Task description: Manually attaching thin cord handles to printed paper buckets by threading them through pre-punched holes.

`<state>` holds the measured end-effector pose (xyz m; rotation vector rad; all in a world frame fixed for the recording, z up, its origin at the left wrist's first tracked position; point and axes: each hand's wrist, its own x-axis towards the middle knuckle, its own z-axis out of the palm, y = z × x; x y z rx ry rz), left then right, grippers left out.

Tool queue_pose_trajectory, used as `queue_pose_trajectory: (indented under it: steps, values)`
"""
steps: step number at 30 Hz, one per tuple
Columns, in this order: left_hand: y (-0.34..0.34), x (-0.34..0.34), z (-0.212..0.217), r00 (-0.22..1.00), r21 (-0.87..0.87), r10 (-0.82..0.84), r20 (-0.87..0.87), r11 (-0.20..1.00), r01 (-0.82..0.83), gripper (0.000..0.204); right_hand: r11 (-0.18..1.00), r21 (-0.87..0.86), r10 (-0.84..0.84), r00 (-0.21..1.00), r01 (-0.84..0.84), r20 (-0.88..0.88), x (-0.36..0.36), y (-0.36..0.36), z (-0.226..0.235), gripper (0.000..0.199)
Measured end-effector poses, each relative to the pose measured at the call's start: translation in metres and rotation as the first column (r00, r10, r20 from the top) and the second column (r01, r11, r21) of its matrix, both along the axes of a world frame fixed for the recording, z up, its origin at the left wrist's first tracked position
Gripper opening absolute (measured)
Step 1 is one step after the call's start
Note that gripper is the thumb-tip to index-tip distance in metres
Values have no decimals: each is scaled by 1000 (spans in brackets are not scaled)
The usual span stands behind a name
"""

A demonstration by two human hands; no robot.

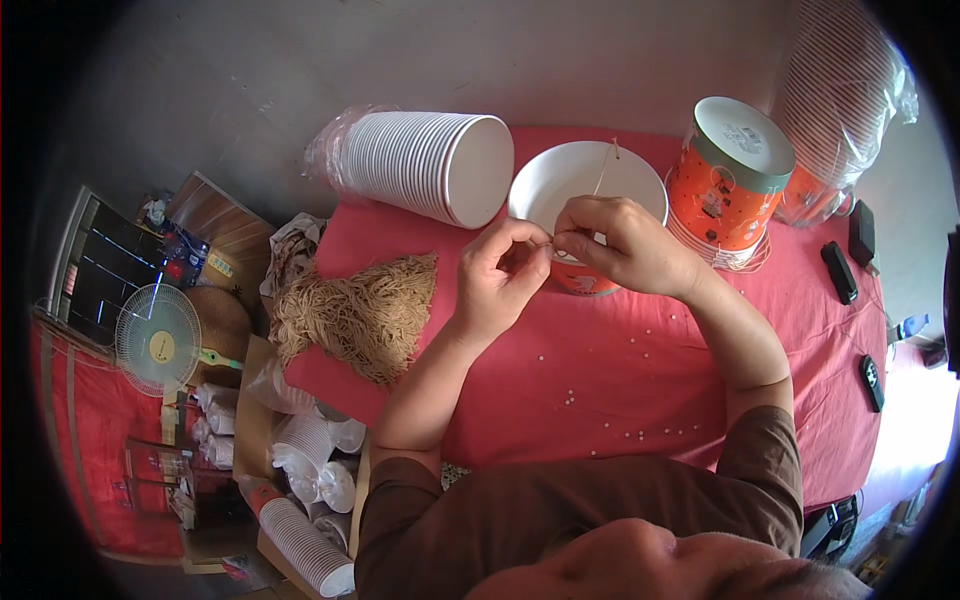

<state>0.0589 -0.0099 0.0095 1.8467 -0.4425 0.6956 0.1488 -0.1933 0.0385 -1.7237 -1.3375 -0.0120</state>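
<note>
The fingertips of the left hand [500, 272] and the right hand [615, 243] meet in a pinch over the near rim of an open paper bucket [560, 175], white inside and orange outside. Both pinch a thin tan string [603, 168] that rises from the fingers across the bucket's white inside; whether a small bead sits between the fingertips I cannot tell. The bucket stands on the red tablecloth [620, 370].

To the left of the hands lies a heap of tan strings [365, 310], near the table's left edge. Behind it a sleeve of stacked white buckets [425, 165] lies on its side, partly in clear plastic wrap. To the right an upturned orange bucket [730, 185] with a round white base and a green band tops a short stack, and a tall wrapped bucket stack [840, 90] leans behind it. Small white beads [610, 425] dot the cloth near the person. Black remotes [838, 270] lie far right. On the floor left stand a white fan [158, 340] and more white cups [310, 450].
</note>
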Motion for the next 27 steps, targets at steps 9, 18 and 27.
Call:
queue_pose_trajectory:
  steps: [9, 18, 27]
  values:
    - [5, 0, -6, 992, -111, -103, -69, 989, 94, 9, 999, 12, 42, 988, -41, -149, 0, -1, 4, 10]
    - [11, -1, 1, 866, -542, -362, -346, 830, 130, 7, 983, 176, -83, 972, 44, 221, -3, 7, -2, 19]
    - [9, -3, 5, 825, -634, -413, -385, 769, 89, 8, 972, 233, 1, 989, -36, 148, -11, 10, -6, 18]
